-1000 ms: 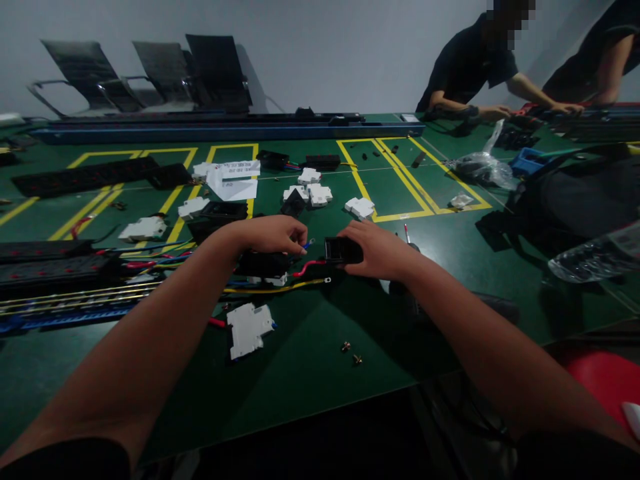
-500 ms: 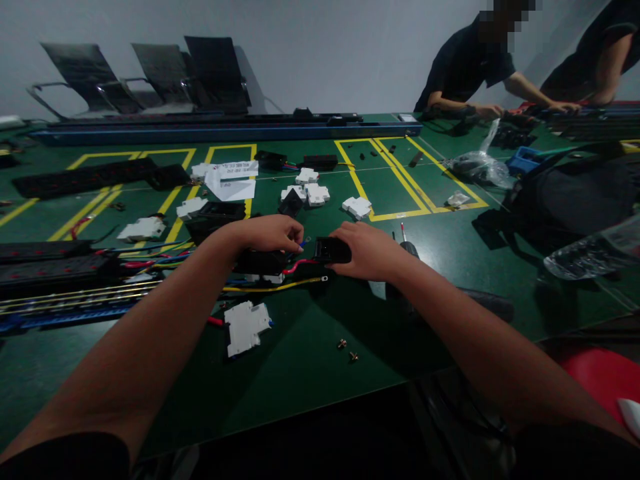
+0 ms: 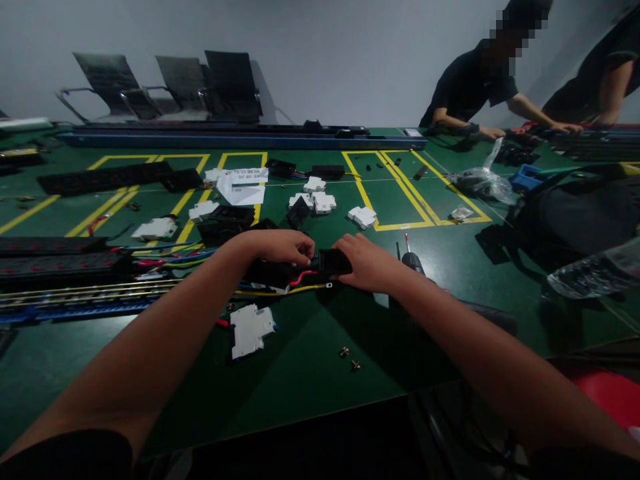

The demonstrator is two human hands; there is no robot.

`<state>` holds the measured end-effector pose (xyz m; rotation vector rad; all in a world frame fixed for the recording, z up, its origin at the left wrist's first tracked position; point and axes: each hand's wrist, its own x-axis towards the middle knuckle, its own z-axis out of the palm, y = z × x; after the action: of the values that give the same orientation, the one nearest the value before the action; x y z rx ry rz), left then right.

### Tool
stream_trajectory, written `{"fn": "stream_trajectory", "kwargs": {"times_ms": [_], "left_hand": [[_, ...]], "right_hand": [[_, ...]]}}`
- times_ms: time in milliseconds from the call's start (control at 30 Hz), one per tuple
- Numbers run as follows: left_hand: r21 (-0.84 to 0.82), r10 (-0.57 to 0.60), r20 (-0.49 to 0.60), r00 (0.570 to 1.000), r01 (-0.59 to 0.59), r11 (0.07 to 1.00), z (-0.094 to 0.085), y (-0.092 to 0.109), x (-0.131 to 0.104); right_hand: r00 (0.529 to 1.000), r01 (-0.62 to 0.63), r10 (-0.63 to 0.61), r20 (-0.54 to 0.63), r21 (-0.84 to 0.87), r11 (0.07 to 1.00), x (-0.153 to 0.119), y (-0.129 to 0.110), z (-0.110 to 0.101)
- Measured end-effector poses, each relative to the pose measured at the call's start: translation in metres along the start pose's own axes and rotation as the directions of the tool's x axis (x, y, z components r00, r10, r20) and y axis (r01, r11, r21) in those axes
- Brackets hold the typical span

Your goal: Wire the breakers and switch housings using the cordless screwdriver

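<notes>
Right hand (image 3: 364, 261) is wrapped around a black box (image 3: 330, 262), some way in from the near edge of the green table (image 3: 310, 380). The box's open end points left, and it's too dark in there to say what's inside. A red wire (image 3: 303, 275) runs up to it, can't tell if it actually goes in.

Left hand (image 3: 295, 248) is just beside that open end, thumb and finger pinched narrow on a blue tip (image 3: 307, 262), mostly hidden by the fingers. A yellow wire (image 3: 300, 289) with a ring end lies just below, on the near-edge side.

Closer to the near edge there's 1 white breaker (image 3: 251, 331) lying flat, plus 2 screws (image 3: 345, 351) off to its right. A driver (image 3: 413, 261) sits partly behind the right forearm.

Other containers are all over toward the table's right end: a clear bag (image 3: 480, 183) with something dark in it, a blue tray (image 3: 527, 177) whose contents I can't make out, and another clear wrap (image 3: 595, 270) around something dark, nearer the near edge. 2 people (image 3: 470, 83) are at the far edge, right side.
</notes>
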<state>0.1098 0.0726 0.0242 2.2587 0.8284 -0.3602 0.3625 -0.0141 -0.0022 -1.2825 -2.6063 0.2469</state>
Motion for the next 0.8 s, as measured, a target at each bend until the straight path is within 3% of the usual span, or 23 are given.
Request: {"fn": "stream_trajectory", "kwargs": {"times_ms": [233,433,800], "left_hand": [[-0.038,0.042,0.065,0.997,-0.039,0.999,-0.003,0.003,0.0],[-0.066,0.1,0.059,0.993,-0.096,0.993,-0.003,0.004,-0.001],[-0.03,0.023,0.05,0.998,-0.022,0.999,-0.002,0.012,0.0]], "right_hand": [[1.0,0.03,-0.03,0.002,-0.059,0.998,0.002,-0.004,0.0],[0.998,0.065,-0.064,0.006,-0.072,0.995,0.002,-0.005,-0.001],[0.992,0.122,-0.12,0.044,-0.042,0.992,0.004,-0.006,-0.001]]}}
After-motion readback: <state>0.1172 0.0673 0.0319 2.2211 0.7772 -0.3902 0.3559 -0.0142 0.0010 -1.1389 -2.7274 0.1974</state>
